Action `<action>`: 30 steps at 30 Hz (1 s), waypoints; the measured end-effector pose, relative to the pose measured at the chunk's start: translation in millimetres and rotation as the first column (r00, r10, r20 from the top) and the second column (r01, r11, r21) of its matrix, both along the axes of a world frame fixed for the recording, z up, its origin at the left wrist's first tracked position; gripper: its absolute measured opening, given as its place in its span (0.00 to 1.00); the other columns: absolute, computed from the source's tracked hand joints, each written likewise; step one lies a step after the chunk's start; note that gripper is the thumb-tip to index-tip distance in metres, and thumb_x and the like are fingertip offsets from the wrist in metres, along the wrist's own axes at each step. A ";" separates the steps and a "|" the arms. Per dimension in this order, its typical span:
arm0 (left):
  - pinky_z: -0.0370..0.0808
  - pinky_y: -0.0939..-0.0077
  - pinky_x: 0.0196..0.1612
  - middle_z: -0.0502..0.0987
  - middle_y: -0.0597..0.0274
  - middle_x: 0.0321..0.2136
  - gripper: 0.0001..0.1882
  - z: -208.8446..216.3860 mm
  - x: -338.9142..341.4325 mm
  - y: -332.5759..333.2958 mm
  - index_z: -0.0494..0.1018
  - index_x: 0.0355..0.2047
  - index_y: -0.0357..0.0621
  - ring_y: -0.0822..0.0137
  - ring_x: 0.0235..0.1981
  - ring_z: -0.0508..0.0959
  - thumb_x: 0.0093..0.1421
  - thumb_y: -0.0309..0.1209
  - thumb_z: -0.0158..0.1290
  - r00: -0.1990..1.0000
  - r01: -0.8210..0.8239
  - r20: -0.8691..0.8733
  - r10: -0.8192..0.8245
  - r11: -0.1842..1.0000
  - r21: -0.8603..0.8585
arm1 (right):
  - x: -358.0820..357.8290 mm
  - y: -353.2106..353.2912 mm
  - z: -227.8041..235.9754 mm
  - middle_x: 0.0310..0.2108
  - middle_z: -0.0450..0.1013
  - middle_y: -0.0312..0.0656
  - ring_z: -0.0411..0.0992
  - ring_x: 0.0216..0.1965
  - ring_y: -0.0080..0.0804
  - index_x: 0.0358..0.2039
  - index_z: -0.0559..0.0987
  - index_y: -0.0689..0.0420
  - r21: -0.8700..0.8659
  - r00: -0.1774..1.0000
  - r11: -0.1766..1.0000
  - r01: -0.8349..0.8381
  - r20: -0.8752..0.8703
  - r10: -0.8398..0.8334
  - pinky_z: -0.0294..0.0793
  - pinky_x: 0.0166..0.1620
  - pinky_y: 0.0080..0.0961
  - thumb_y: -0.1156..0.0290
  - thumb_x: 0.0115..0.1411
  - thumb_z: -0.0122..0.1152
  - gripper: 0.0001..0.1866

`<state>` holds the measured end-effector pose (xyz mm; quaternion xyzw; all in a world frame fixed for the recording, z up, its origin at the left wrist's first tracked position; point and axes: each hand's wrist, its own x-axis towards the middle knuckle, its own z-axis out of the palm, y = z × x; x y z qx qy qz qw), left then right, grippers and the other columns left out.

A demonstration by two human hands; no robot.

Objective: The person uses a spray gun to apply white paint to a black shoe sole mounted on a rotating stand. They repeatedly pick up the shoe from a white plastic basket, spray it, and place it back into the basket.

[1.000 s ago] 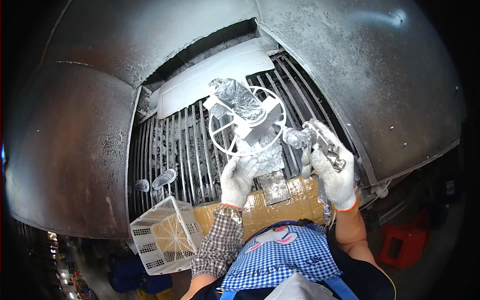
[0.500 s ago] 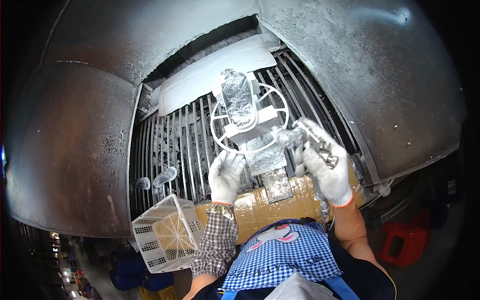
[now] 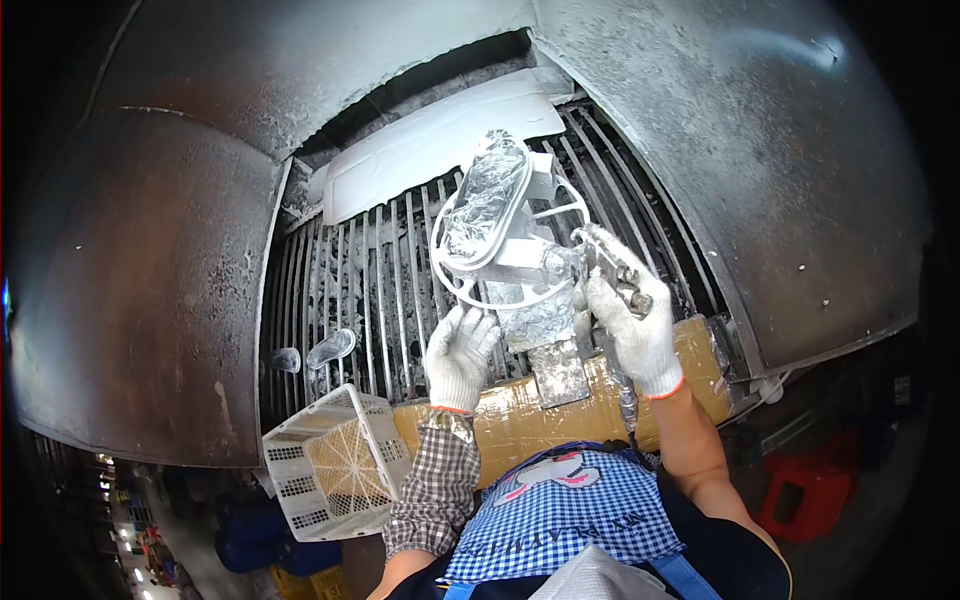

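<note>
A white spoked turntable ring [image 3: 436, 262] carries a white-rimmed, elongated oval piece [image 3: 484, 205] whose face is covered in crinkled silvery film or foil. White blocks support this piece, which sits at a slant. My left hand [image 3: 460, 356], in a white knit glove, has its fingers stretched toward the ring's near edge; whether they touch it is unclear. My right hand [image 3: 640, 325], gloved too, grips a metal spray gun [image 3: 626, 282] by its handle, nozzle facing the oval piece from the right. A hose runs down from the gun.
Metal bars [image 3: 388, 290] form a grate beneath, with two small oval pieces [image 3: 332, 348] at left. A white plastic basket [image 3: 375, 440] stands by my left forearm. Metal panels [image 3: 160, 290] wall both sides; a white sheet [image 3: 440, 135] lies behind. A tape-covered ledge [image 3: 480, 408] runs along the front.
The ring and oval piece have turned clockwise, the piece's far end swinging right. My right hand has brought the spray gun slightly left. My left hand stays near the ring's close edge.
</note>
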<state>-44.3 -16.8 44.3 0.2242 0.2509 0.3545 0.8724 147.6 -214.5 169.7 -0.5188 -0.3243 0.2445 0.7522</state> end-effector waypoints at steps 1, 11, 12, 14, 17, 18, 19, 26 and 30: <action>0.81 0.48 0.59 0.77 0.39 0.58 0.22 -4.3 -0.3 -2.1 0.73 0.57 0.35 0.42 0.55 0.80 0.72 0.39 0.53 1.000 0.002 -0.001 -0.002 1.000 -0.002 | 1.5 1.7 0.0 0.37 0.80 0.39 0.76 0.28 0.18 0.71 0.68 0.68 0.035 0.999 0.999 -0.002 -0.048 0.004 0.77 0.33 0.18 0.72 0.73 0.61 0.30; 0.79 0.47 0.61 0.77 0.39 0.58 0.26 -7.6 13.6 -22.8 0.72 0.61 0.33 0.43 0.55 0.81 0.72 0.41 0.54 0.990 0.135 0.041 -0.133 0.989 -0.052 | 19.6 7.9 -1.7 0.45 0.81 0.41 0.75 0.30 0.16 0.71 0.68 0.67 0.112 0.983 0.980 0.164 -0.098 -0.153 0.76 0.34 0.15 0.77 0.72 0.62 0.29; 0.80 0.48 0.60 0.78 0.40 0.57 0.25 -8.7 15.2 -23.1 0.73 0.60 0.33 0.44 0.55 0.81 0.71 0.40 0.55 0.987 0.149 0.060 -0.147 0.988 -0.045 | 21.2 6.0 -2.5 0.44 0.81 0.40 0.74 0.30 0.16 0.71 0.68 0.67 0.111 0.981 0.978 0.178 -0.094 -0.168 0.76 0.35 0.15 0.77 0.72 0.62 0.29; 0.80 0.48 0.60 0.79 0.40 0.56 0.24 -9.8 17.7 -26.6 0.73 0.59 0.33 0.44 0.55 0.81 0.72 0.40 0.55 0.985 0.159 0.075 -0.156 0.986 -0.043 | 23.3 0.7 -1.0 0.42 0.80 0.38 0.74 0.30 0.16 0.72 0.68 0.67 0.102 0.979 0.976 0.191 -0.092 -0.182 0.75 0.34 0.15 0.77 0.72 0.62 0.30; 0.81 0.48 0.59 0.80 0.41 0.54 0.24 -5.1 22.0 -30.7 0.74 0.59 0.34 0.45 0.56 0.81 0.72 0.40 0.54 0.985 0.164 0.054 -0.162 0.985 -0.044 | 25.2 -5.6 5.3 0.36 0.77 0.34 0.71 0.28 0.14 0.72 0.67 0.67 0.088 0.968 0.965 0.247 -0.073 -0.241 0.74 0.33 0.15 0.76 0.72 0.62 0.30; 0.81 0.49 0.59 0.80 0.41 0.54 0.23 -3.8 22.9 -31.7 0.74 0.58 0.34 0.44 0.56 0.81 0.72 0.40 0.54 0.986 0.164 0.040 -0.162 0.985 -0.047 | 25.4 -7.4 6.8 0.37 0.77 0.34 0.71 0.28 0.14 0.72 0.67 0.67 0.097 0.964 0.960 0.261 -0.082 -0.254 0.73 0.33 0.14 0.76 0.72 0.62 0.30; 0.81 0.48 0.59 0.80 0.40 0.54 0.23 -3.0 23.6 -32.3 0.73 0.59 0.34 0.44 0.56 0.81 0.72 0.40 0.54 0.985 0.168 0.044 -0.166 0.984 -0.051 | 25.5 -9.0 7.5 0.37 0.77 0.34 0.70 0.28 0.14 0.72 0.67 0.67 0.106 0.960 0.956 0.275 -0.091 -0.266 0.73 0.33 0.14 0.76 0.72 0.62 0.30; 0.81 0.48 0.61 0.75 0.36 0.61 0.25 17.6 33.3 -39.1 0.70 0.62 0.33 0.42 0.59 0.80 0.72 0.39 0.53 0.980 0.186 0.067 -0.185 0.983 -0.002 | 13.6 -13.9 4.6 0.36 0.78 0.33 0.72 0.30 0.14 0.74 0.63 0.67 0.105 0.989 0.983 0.150 -0.024 -0.148 0.74 0.34 0.14 0.73 0.73 0.62 0.33; 0.80 0.46 0.62 0.73 0.34 0.63 0.25 15.1 33.3 -34.7 0.70 0.62 0.31 0.40 0.60 0.79 0.72 0.38 0.52 0.986 0.159 0.045 -0.160 0.987 0.006 | 3.8 -8.5 -4.0 0.49 0.82 0.45 0.80 0.44 0.23 0.72 0.67 0.68 0.034 0.996 0.999 -0.028 0.087 0.025 0.81 0.47 0.22 0.74 0.71 0.64 0.32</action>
